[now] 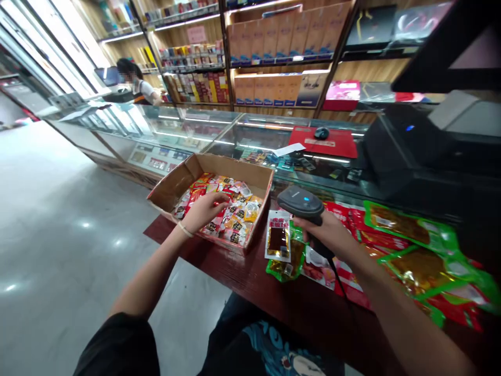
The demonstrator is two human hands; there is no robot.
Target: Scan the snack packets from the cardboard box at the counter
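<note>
Packets (237,214), glossy and flat, lie inside a cardboard box (235,168).

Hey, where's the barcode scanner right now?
In the head view, the barcode scanner is right of centre, gripped in the right hand, between the open cardboard box and the black machine.
</note>
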